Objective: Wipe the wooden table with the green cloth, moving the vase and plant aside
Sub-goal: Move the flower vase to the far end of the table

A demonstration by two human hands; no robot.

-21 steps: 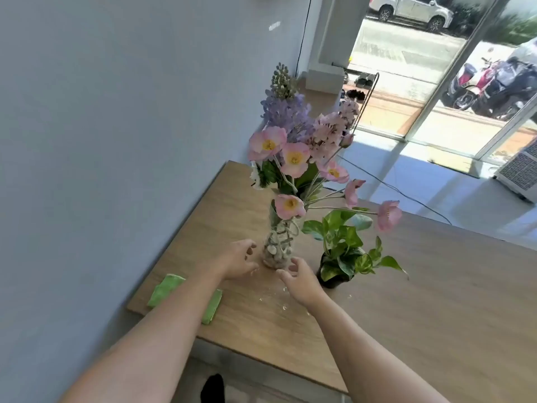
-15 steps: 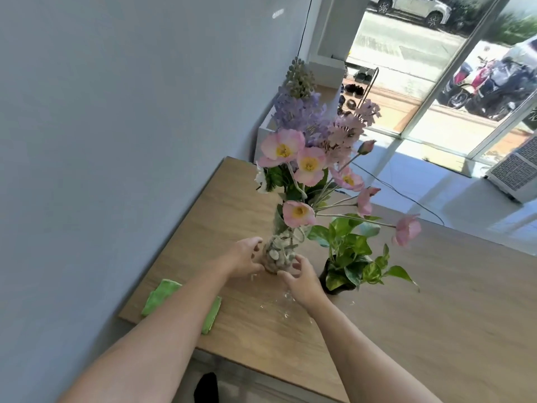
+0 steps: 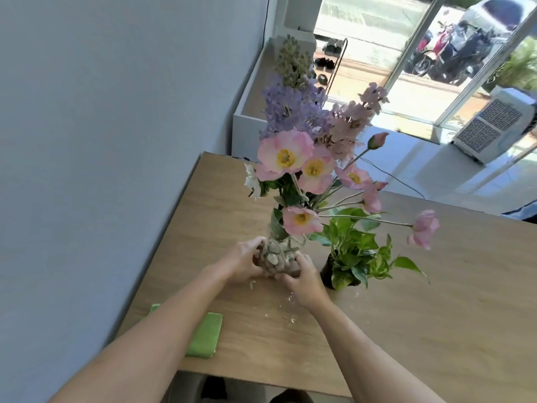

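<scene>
Gripping the glass vase (image 3: pixel 286 251) from both sides, left hand (image 3: pixel 242 261) and right hand (image 3: pixel 305 279) on the wooden table (image 3: pixel 436 315).

Single head cam, wide-angle, worn by the person, pitched forward and down over the wooden table (image 3: pixel 436 330). Close range: both forearms enter from the bottom edge, the vase (image 3: pixel 286 251) sits near frame centre. Wall fills the left, glass door top right. No second view.

The worktop (image 3: pixel 421 330) is light brown wood grain, the folded cloth (image 3: pixel 205 338) bright green. Pink, yellow-centred and lilac flowers (image 3: pixel 286 155) fill the clear vase (image 3: pixel 286 251); the plant (image 3: pixel 356 251) has green, yellow-mottled leaves.
</scene>
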